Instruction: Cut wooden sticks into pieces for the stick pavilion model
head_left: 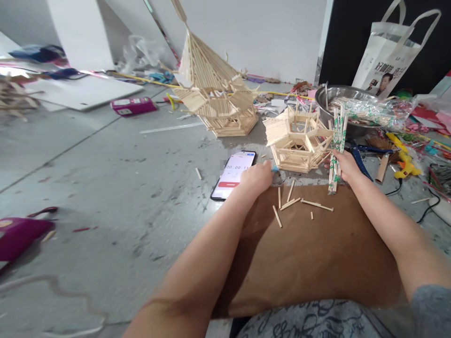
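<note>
My right hand (pixel 344 165) is closed around a bundle of paper-wrapped chopsticks (pixel 337 141), held upright beside a small hexagonal wooden stick frame (pixel 298 139). My left hand (pixel 256 178) is closed on a small blue-tipped thing I cannot make out, right next to a phone (pixel 234 174) showing a timer. Several cut stick pieces (pixel 292 203) lie on the brown cardboard sheet (pixel 317 263) just in front of both hands. A taller stick-built pagoda roof model (pixel 214 91) stands behind the phone.
A metal bowl (pixel 327 96) holds bagged chopsticks at the back right, with a white tote bag (pixel 391 51) behind it. Blue-handled pliers (pixel 359 157) and a yellow glue gun (pixel 405 162) lie to the right. A magenta object (pixel 21 232) sits at the left on the grey floor.
</note>
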The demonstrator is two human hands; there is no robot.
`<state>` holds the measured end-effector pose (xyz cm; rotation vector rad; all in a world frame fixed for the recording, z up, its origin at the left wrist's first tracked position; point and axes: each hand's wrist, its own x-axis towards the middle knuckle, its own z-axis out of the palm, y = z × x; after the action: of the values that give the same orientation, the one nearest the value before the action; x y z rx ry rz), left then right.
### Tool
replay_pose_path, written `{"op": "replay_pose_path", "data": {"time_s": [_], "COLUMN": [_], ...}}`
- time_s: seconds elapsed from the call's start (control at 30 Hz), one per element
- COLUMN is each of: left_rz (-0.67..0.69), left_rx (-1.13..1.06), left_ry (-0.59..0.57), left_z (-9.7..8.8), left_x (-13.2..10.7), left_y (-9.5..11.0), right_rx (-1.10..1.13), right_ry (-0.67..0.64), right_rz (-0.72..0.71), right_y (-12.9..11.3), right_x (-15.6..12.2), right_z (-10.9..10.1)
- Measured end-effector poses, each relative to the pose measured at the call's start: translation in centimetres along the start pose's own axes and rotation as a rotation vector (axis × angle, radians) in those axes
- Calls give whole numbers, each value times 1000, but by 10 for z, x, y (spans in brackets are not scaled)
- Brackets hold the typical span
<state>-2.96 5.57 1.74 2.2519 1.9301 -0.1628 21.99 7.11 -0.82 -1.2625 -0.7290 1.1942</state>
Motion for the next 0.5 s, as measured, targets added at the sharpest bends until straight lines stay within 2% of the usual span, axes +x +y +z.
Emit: {"op": "replay_pose_path", "data": {"time_s": [0.17, 0.3, 0.43, 0.5], "left_rz": [-68, -133, -125, -105], "left_rx": [-15, -24, -26, -3], "left_ry": [-43, 29, 161, 135], "left_z": [0, -4, -8, -12], "left_x": [1, -2, -5, -8], "left_y": [0, -2, 0, 3], "right_rx": [9, 11, -81, -166], "right_ry": [11, 7, -22, -51], "right_rz": [-11, -15, 24, 85], "right_y": [2, 1, -10, -17], "right_x": [4, 0, -22, -39], "right_z": [1, -1, -8, -13]}}
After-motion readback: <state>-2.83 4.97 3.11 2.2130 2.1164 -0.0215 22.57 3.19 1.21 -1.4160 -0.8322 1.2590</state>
